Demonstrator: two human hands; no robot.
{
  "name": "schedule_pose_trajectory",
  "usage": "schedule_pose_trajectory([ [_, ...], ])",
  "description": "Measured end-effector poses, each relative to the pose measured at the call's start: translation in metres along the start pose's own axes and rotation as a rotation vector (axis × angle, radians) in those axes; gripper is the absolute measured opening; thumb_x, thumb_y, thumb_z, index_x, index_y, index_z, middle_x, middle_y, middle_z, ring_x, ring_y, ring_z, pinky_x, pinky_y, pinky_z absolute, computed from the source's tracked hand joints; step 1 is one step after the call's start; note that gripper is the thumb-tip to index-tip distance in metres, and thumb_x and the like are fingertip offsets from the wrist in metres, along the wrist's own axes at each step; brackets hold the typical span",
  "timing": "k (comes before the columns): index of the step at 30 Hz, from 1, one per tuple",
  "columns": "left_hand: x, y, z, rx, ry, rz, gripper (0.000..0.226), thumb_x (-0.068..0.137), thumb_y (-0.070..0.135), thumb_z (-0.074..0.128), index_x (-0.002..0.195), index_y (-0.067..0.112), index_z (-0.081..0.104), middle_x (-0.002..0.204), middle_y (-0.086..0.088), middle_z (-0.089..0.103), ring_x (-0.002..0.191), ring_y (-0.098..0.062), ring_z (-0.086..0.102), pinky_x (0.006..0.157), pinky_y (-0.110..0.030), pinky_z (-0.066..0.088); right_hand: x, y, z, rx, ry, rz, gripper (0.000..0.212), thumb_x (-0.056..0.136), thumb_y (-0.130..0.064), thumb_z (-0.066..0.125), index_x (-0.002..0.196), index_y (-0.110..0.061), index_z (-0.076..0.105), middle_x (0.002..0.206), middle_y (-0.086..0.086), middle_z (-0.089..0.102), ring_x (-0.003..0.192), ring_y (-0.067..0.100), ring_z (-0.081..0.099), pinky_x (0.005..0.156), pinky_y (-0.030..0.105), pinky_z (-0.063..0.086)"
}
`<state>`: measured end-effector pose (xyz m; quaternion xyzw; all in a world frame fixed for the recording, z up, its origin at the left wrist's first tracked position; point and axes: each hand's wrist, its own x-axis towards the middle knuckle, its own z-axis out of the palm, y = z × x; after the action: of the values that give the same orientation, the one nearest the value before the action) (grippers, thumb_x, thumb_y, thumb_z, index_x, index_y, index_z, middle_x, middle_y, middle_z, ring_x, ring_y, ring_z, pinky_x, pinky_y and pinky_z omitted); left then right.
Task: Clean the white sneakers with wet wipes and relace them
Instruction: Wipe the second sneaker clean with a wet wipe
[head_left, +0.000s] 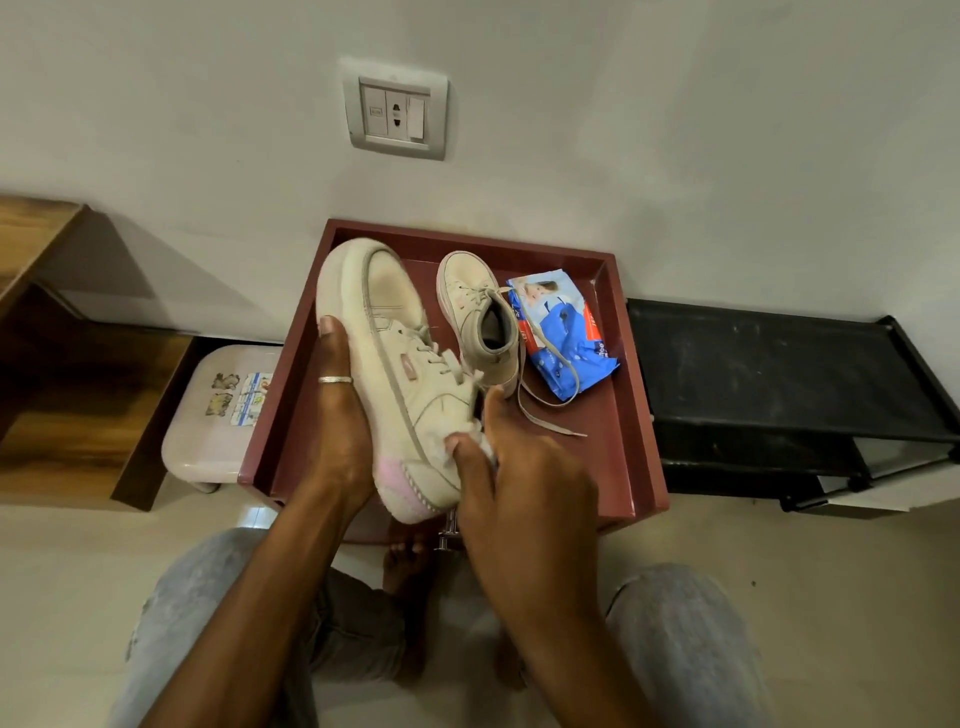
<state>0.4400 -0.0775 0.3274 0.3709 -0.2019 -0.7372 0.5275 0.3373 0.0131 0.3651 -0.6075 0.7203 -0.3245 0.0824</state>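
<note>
My left hand (337, 415) grips a cream-white sneaker (395, 364) by its sole, holding it on its side above the maroon tray (639, 415), toe away from me and pink heel patch towards me. My right hand (514, 467) presses a crumpled white wet wipe (480, 441) against the sneaker's side near the heel. The second sneaker (478, 312) stands upright in the tray, its loose lace (545, 421) trailing over the tray floor. A blue pack of wet wipes (566, 332) lies to its right in the tray.
The tray rests on a low stand against the wall. A pale plastic stool (208, 415) stands to the left, beside a wooden shelf unit (62, 389). A black rack (779, 384) is on the right. My knees and a bare foot are below.
</note>
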Motion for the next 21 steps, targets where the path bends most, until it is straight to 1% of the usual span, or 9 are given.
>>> schedule_pose_trajectory([
  [3,-0.005,-0.004,-0.001,0.105,-0.032,0.058,0.076,0.099,0.066,0.019,0.130,0.011,0.063,0.118,-0.017,0.074,0.109,-0.035,0.071,0.084,-0.045,0.062,0.018,0.004,0.000,0.204,-0.007,0.314,0.044,0.089,-0.048,0.063,0.127,-0.026,0.058,0.098,-0.005,0.074,0.092,0.016,0.069,0.080,0.039,0.055],
  [5,-0.004,-0.005,-0.003,0.122,-0.044,0.084,0.079,0.099,0.066,0.019,0.136,0.009,0.059,0.120,-0.019,0.072,0.110,-0.037,0.070,0.087,-0.047,0.061,0.021,0.004,0.000,0.385,0.003,0.453,0.039,0.084,-0.049,0.070,0.119,-0.036,0.056,0.092,-0.012,0.072,0.090,0.007,0.068,0.083,0.040,0.056],
  [7,-0.004,-0.002,-0.003,0.117,-0.020,0.074,0.080,0.098,0.066,0.019,0.137,0.007,0.058,0.116,-0.019,0.073,0.106,-0.035,0.072,0.082,-0.045,0.061,0.016,0.003,-0.001,0.413,-0.022,0.414,0.034,0.084,-0.045,0.072,0.109,-0.042,0.049,0.084,-0.020,0.069,0.083,-0.001,0.067,0.078,0.035,0.057],
  [9,-0.003,-0.001,-0.004,0.076,-0.007,0.056,0.083,0.098,0.070,0.021,0.130,0.006,0.063,0.110,-0.019,0.074,0.100,-0.034,0.073,0.079,-0.044,0.061,0.007,0.008,-0.004,0.427,-0.122,0.357,0.035,0.083,-0.039,0.074,0.107,-0.039,0.048,0.086,-0.021,0.070,0.081,-0.004,0.066,0.073,0.027,0.057],
  [11,-0.002,0.003,-0.004,0.019,0.015,0.055,0.081,0.097,0.072,0.023,0.111,0.010,0.074,0.099,-0.016,0.075,0.089,-0.030,0.074,0.075,-0.042,0.062,0.002,0.017,-0.009,0.411,-0.256,0.303,0.033,0.083,-0.029,0.075,0.106,-0.037,0.052,0.086,-0.024,0.070,0.081,-0.007,0.066,0.068,0.019,0.054],
  [13,0.000,0.006,-0.003,-0.005,0.043,0.079,0.080,0.099,0.070,0.023,0.093,0.017,0.082,0.094,-0.012,0.077,0.085,-0.025,0.076,0.072,-0.039,0.063,0.002,0.023,-0.015,0.340,-0.329,0.197,0.030,0.085,-0.021,0.073,0.103,-0.036,0.054,0.087,-0.023,0.070,0.084,-0.007,0.065,0.068,0.016,0.052],
  [16,0.003,0.010,-0.004,-0.057,0.054,0.079,0.078,0.098,0.069,0.025,0.096,0.018,0.083,0.102,-0.012,0.077,0.091,-0.026,0.076,0.073,-0.038,0.062,0.003,0.028,-0.014,0.348,-0.271,0.077,0.026,0.087,-0.013,0.071,0.100,-0.034,0.063,0.092,-0.018,0.069,0.090,-0.001,0.065,0.072,0.017,0.053],
  [18,0.002,0.010,-0.003,-0.077,0.032,0.068,0.078,0.098,0.070,0.026,0.101,0.014,0.081,0.102,-0.014,0.076,0.090,-0.028,0.075,0.074,-0.041,0.063,0.005,0.025,-0.010,0.398,-0.175,0.051,0.020,0.084,-0.013,0.075,0.098,-0.026,0.071,0.097,-0.016,0.068,0.093,0.000,0.064,0.076,0.016,0.053],
  [21,-0.003,0.005,0.003,0.014,-0.027,0.056,0.076,0.097,0.067,0.023,0.115,0.011,0.071,0.104,-0.013,0.077,0.093,-0.028,0.075,0.074,-0.040,0.062,0.014,0.015,-0.004,0.369,0.017,0.053,0.016,0.079,-0.022,0.082,0.092,-0.022,0.072,0.097,-0.011,0.064,0.088,0.002,0.063,0.074,0.016,0.052],
])
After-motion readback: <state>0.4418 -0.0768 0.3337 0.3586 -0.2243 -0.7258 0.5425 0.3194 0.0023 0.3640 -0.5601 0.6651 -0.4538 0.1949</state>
